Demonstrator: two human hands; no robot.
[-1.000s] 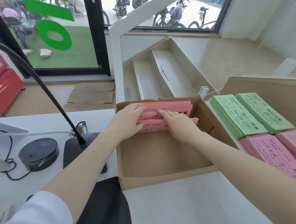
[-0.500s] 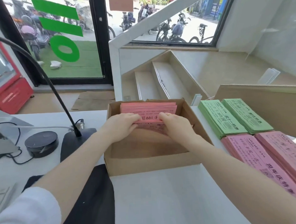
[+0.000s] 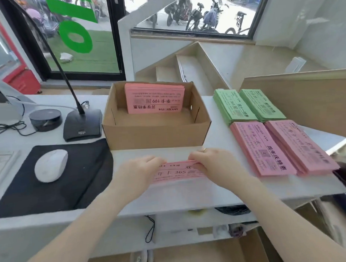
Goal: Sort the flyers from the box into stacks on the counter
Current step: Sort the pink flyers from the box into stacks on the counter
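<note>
The box (image 3: 156, 134) is showing plain brown matt cardboard. The flyers (image 3: 176, 173) are looking like thin matt pink paper. The counter (image 3: 190, 195) is gleaming smooth white, and the mouse (image 3: 51, 165) is shining as glossy white plastic.

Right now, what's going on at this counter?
A person is sorting flyers out of a cardboard box. Both hands, left hand and right hand, hold a bundle of pink flyers by its ends, at the white counter in front of the box. More pink flyers stand in the box. To the right lie two green stacks and two pink stacks.
</note>
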